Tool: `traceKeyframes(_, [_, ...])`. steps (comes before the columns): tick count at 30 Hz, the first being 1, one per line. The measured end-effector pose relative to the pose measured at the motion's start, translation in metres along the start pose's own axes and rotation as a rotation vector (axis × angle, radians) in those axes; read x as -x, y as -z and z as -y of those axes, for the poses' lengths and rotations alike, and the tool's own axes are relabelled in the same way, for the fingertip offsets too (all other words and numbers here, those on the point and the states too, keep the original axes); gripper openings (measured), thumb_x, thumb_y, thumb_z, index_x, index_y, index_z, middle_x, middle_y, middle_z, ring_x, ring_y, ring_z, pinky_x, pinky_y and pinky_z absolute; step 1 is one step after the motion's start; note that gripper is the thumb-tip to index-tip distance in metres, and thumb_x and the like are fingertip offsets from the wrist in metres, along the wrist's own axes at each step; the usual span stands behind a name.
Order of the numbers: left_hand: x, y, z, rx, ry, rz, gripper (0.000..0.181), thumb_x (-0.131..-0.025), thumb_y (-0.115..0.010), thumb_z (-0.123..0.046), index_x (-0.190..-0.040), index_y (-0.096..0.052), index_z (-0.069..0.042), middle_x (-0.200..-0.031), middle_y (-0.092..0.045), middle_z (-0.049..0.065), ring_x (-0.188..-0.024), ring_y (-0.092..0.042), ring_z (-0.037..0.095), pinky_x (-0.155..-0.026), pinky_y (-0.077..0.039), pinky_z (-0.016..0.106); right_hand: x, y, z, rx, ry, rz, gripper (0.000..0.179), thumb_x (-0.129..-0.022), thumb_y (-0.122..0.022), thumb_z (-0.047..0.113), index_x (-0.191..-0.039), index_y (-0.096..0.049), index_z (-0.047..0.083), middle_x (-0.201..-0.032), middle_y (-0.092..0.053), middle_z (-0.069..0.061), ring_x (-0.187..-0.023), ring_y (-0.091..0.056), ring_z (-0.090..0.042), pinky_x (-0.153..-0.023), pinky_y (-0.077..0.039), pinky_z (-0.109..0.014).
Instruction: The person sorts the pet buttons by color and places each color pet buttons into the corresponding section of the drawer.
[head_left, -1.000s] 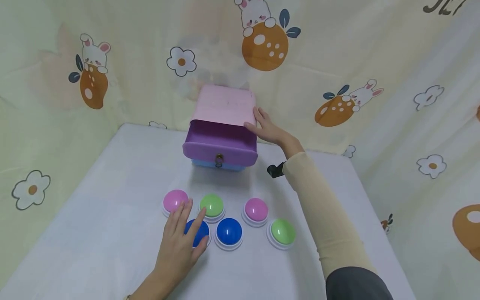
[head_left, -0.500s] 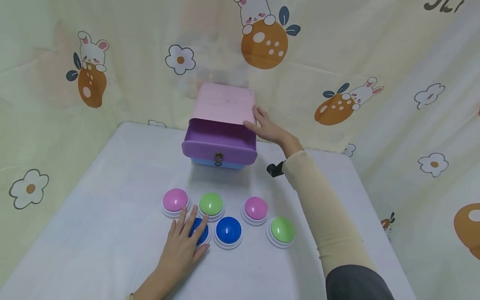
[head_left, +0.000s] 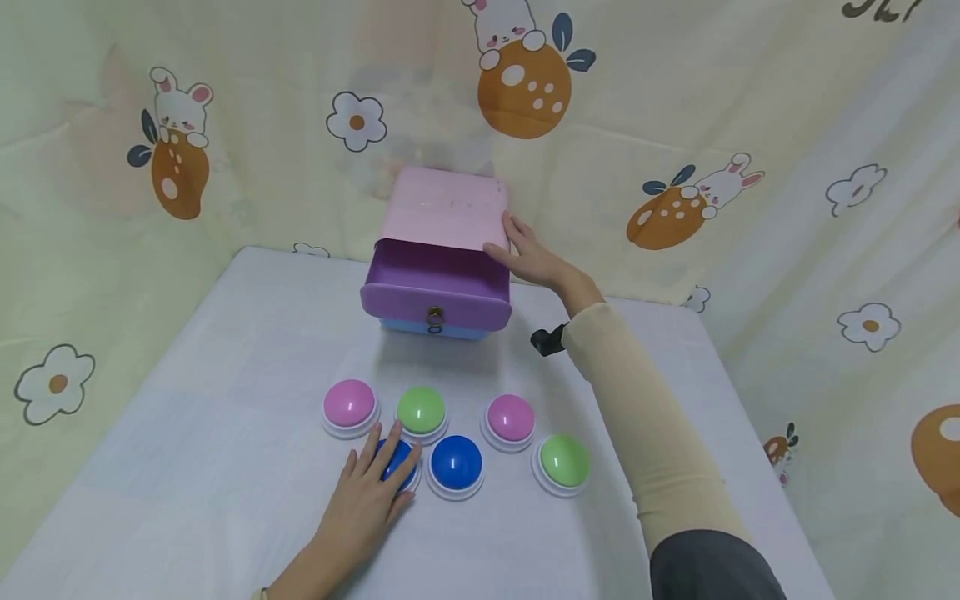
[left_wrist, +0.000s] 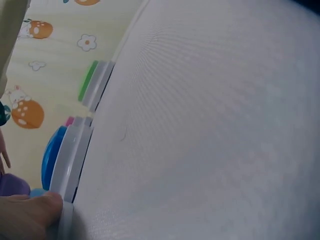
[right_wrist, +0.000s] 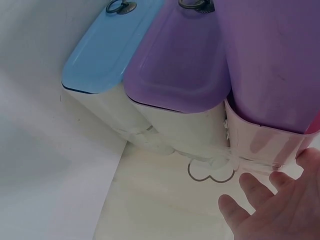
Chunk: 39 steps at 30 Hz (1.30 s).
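A small drawer cabinet (head_left: 447, 204) with a pink top stands at the back, its upper purple drawer (head_left: 437, 305) pulled out. My right hand (head_left: 536, 257) rests on the cabinet's right side, fingers straight and thumb over the top edge. Spread over the left blue dome button (head_left: 401, 457) is my left hand (head_left: 351, 512), which partly covers it. In the left wrist view its thumb (left_wrist: 44, 209) lies along a white button base. A second blue dome button (head_left: 457, 462) sits just right of that hand. The right wrist view shows my fingers (right_wrist: 256, 190) beside the pink housing.
Two pink dome buttons, left (head_left: 349, 403) and right (head_left: 511, 417), and two green ones, middle (head_left: 421, 410) and far right (head_left: 565, 461), stand on the white table (head_left: 247, 367). A rabbit-print curtain (head_left: 427, 50) hangs behind. Lower blue (right_wrist: 107, 60) and purple (right_wrist: 177, 75) drawers are closed.
My left hand has moved down slightly and settled over the left blue button, uncovering the left pink one. The right hand and the cabinet stay as they were.
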<state>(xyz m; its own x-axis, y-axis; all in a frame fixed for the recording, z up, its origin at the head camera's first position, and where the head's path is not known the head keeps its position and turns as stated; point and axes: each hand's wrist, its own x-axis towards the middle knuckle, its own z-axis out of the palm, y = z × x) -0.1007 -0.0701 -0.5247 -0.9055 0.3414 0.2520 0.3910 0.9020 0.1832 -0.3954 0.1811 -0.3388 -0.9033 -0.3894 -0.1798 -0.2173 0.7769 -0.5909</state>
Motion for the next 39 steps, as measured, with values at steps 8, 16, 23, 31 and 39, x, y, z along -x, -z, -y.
traceKeyframes(8, [-0.001, -0.001, -0.001, 0.062, 0.026, 0.019, 0.058, -0.087, -0.066, -0.038, -0.14, -0.047, -0.029, -0.156, -0.027, 0.011, -0.142, -0.018, 0.045, -0.097, -0.04, 0.065, 0.0, 0.0, -0.001, -0.01, 0.01, 0.002, 0.089, -0.088, -0.039, 0.07, -0.15, 0.014, 0.033, -0.159, 0.018, 0.006, -0.148, 0.011, -0.021, -0.118, -0.007, -0.056])
traceKeyframes(16, [-0.001, -0.001, -0.001, 0.014, -0.032, -0.038, 0.054, -0.084, -0.069, -0.039, -0.135, -0.053, -0.03, -0.147, -0.042, 0.011, -0.136, -0.03, 0.048, -0.104, -0.039, 0.056, 0.001, -0.001, -0.001, -0.025, 0.033, -0.006, 0.088, -0.09, -0.039, 0.066, -0.15, 0.013, 0.03, -0.16, 0.017, 0.003, -0.148, 0.011, -0.02, -0.119, -0.006, -0.053])
traceKeyframes(23, [0.0, 0.003, -0.003, -0.006, -0.017, 0.011, 0.053, -0.085, -0.067, -0.041, -0.136, -0.052, -0.032, -0.147, -0.043, 0.009, -0.137, -0.032, 0.045, -0.107, -0.038, 0.053, 0.006, 0.0, 0.005, -0.039, 0.037, 0.008, 0.084, -0.094, -0.039, 0.059, -0.151, 0.014, 0.026, -0.159, 0.017, 0.002, -0.148, 0.012, -0.021, -0.119, -0.005, -0.054])
traceKeyframes(31, [0.003, 0.008, -0.004, 0.024, 0.002, 0.03, 0.053, -0.087, -0.066, -0.041, -0.137, -0.051, -0.032, -0.148, -0.042, 0.006, -0.138, -0.031, 0.042, -0.104, -0.041, 0.054, 0.002, -0.001, 0.0, -0.042, 0.044, -0.001, 0.086, -0.092, -0.04, 0.062, -0.15, 0.013, 0.029, -0.159, 0.017, 0.005, -0.148, 0.011, -0.02, -0.119, -0.006, -0.053])
traceKeyframes(39, [0.005, 0.014, -0.001, 0.023, 0.001, -0.016, 0.055, -0.084, -0.069, -0.041, -0.136, -0.052, -0.031, -0.147, -0.043, 0.005, -0.137, -0.033, 0.041, -0.104, -0.041, 0.053, 0.001, -0.002, -0.001, -0.049, 0.039, -0.002, 0.086, -0.091, -0.04, 0.063, -0.15, 0.013, 0.03, -0.159, 0.017, 0.006, -0.148, 0.011, -0.02, -0.119, -0.006, -0.054])
